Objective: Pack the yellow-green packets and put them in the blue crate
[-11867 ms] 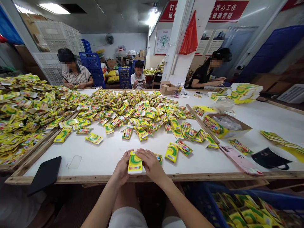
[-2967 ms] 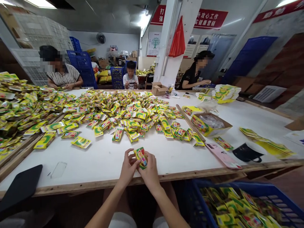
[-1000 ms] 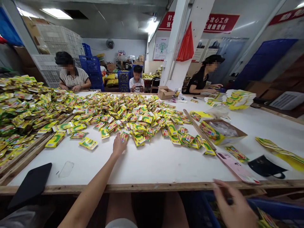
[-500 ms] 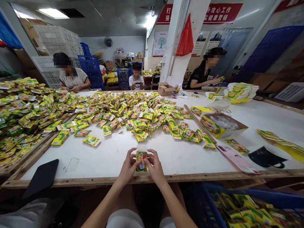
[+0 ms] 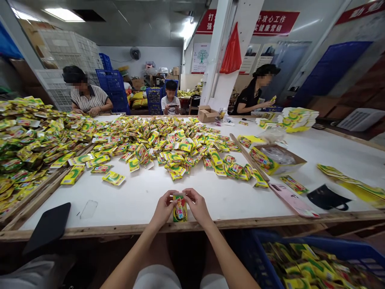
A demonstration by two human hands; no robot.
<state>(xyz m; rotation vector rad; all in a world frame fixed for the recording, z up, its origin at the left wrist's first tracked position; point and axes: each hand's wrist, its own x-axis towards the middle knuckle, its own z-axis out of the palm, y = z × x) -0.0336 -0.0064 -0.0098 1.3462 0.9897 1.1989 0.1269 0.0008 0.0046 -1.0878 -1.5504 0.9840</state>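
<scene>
Between my two hands, close to the table's wooden front edge, a small green and yellow printed box (image 5: 179, 209) stands with its coloured front toward me. My left hand (image 5: 164, 208) grips its left side, the thumb on the front. At its top right, the fingers of my right hand (image 5: 196, 205) are bent in against the upper end. The flap at the top is mostly covered by fingers. Beyond my hands lies a wide heap of similar small boxes (image 5: 177, 156), several with white flaps sticking out.
A taller heap of packets (image 5: 27, 136) fills the left, behind a wooden strip. A black phone (image 5: 49, 224) overhangs the front edge. To the right are a pink phone (image 5: 293, 199), a black cup (image 5: 326, 197), an open carton (image 5: 278, 158) and a blue crate (image 5: 255, 253). Three people sit around.
My right thumb has moved from the box's front up to its top, and the fingers of both hands have drawn together there. The view has shifted slightly.
</scene>
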